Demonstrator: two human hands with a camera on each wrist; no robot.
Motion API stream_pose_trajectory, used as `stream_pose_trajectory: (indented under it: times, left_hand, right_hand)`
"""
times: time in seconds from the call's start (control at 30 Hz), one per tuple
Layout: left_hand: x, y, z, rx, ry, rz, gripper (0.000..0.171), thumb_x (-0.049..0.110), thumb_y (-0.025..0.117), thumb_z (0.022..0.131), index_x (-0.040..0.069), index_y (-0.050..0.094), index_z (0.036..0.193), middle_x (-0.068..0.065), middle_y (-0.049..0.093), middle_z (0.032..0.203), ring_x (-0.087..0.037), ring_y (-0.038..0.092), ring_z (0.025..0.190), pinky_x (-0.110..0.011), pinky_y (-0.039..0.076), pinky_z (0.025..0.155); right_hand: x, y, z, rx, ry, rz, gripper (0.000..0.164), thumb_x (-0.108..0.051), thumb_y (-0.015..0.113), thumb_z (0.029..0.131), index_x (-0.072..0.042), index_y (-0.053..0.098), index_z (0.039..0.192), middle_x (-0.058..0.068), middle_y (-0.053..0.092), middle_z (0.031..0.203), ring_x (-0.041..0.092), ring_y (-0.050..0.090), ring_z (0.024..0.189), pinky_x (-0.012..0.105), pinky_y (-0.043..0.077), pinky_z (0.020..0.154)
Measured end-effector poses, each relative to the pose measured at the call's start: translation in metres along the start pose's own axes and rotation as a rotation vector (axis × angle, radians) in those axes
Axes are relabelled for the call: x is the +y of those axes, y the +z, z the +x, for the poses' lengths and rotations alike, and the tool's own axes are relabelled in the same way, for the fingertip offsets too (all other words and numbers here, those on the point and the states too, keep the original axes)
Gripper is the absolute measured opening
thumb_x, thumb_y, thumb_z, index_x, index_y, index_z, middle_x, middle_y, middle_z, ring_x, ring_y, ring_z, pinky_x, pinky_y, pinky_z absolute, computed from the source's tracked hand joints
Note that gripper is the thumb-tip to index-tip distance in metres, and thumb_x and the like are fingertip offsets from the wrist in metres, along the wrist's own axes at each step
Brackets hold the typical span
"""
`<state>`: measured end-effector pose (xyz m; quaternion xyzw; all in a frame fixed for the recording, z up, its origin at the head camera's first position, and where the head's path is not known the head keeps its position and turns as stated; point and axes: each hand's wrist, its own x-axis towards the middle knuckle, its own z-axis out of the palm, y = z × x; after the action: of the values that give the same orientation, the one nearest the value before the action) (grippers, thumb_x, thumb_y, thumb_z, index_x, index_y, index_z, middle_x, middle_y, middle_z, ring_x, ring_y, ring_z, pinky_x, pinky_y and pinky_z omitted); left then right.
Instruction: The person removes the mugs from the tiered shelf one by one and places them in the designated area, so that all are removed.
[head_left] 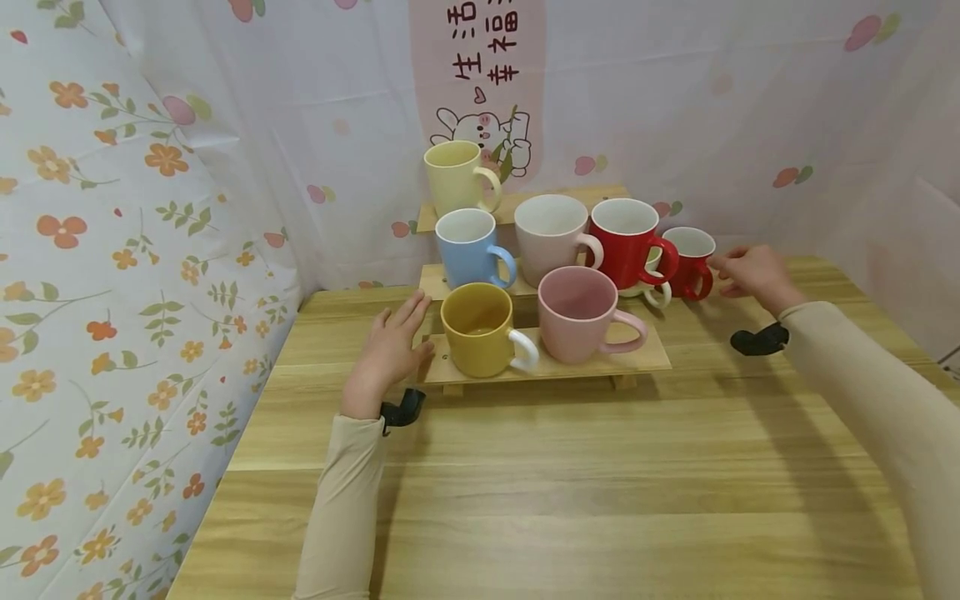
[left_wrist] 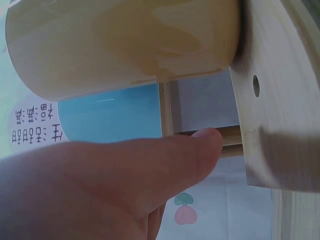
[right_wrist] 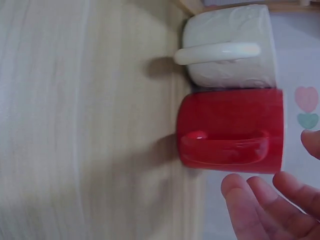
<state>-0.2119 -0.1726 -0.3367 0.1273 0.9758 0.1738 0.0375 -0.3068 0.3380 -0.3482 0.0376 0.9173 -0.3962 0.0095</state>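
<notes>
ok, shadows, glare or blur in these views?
Head: fairly clear, with the right sleeve above a soft shadow on the table. Left wrist: washed-out look, sheen on the yellow mug, dark shadow across the shelf. Right wrist: slightly soft, bright streak on the handle of the white mug, diffuse shadows near the red mug.

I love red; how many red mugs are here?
2: one red mug at the right end of the middle shelf, another red mug on the table beside the right hand. More could be hidden.
</notes>
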Motion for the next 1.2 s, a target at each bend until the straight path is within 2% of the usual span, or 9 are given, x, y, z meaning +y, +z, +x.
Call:
stream_pose_trajectory:
  times: [0.2,0.4,0.53,0.73,1.0,1.2]
  left_hand:
    - [0.000,0.000,0.000,0.001,-0.009,-0.014,0.073,0.022,0.059,0.095,0.014,0.017,0.154,-0.001,0.010,0.162,-0.046,0.008,0.144,-0.052,0.006,0.119]
    - [0.000,0.001,0.000,0.003,0.007,-0.008,0.072,0.021,0.059,0.095,0.011,0.018,0.154,-0.003,0.011,0.162,-0.042,0.010,0.145,-0.051,0.006,0.119]
    - [-0.001,0.001,-0.001,-0.001,0.008,-0.015,0.072,0.021,0.059,0.095,0.011,0.017,0.154,-0.004,0.011,0.162,-0.042,0.010,0.145,-0.051,0.006,0.119]
    - [0.000,-0.001,-0.001,0.006,0.015,-0.012,0.072,0.021,0.058,0.095,0.010,0.018,0.154,-0.005,0.012,0.162,-0.043,0.012,0.144,-0.051,0.006,0.119]
    - [-0.001,-0.001,-0.001,0.005,0.017,-0.004,0.072,0.021,0.059,0.095,0.010,0.019,0.154,-0.004,0.012,0.162,-0.045,0.009,0.144,-0.051,0.005,0.119]
    - [-0.001,-0.002,-0.001,0.005,0.016,-0.006,0.072,0.021,0.059,0.095,0.011,0.018,0.154,-0.004,0.011,0.162,-0.045,0.009,0.144,-0.051,0.005,0.119]
  right_hand:
    - [-0.006,-0.008,-0.002,0.007,-0.020,-0.031,0.058,-0.036,0.055,0.095,0.018,0.049,0.117,0.023,0.058,0.094,0.013,0.066,0.058,0.026,0.057,0.056]
    - [-0.014,-0.013,-0.005,-0.014,-0.011,-0.015,0.060,-0.037,0.054,0.095,0.016,0.048,0.121,0.019,0.059,0.094,0.013,0.066,0.060,0.025,0.057,0.058]
    - [-0.020,-0.014,-0.006,-0.019,0.007,0.010,0.062,-0.039,0.056,0.094,0.015,0.046,0.124,0.009,0.063,0.086,0.010,0.065,0.059,0.028,0.059,0.061]
    - [-0.031,-0.019,-0.005,-0.025,-0.003,0.016,0.066,-0.043,0.057,0.093,0.015,0.047,0.123,-0.009,0.061,0.071,0.007,0.064,0.056,0.024,0.057,0.058]
    - [-0.045,-0.023,-0.004,-0.032,0.010,0.001,0.068,-0.046,0.057,0.092,0.014,0.049,0.124,-0.007,0.064,0.070,0.008,0.065,0.057,0.024,0.057,0.059]
    - [-0.053,-0.026,-0.005,-0.053,-0.011,-0.012,0.067,-0.043,0.057,0.093,0.015,0.048,0.125,-0.005,0.064,0.070,0.010,0.066,0.059,0.024,0.057,0.059]
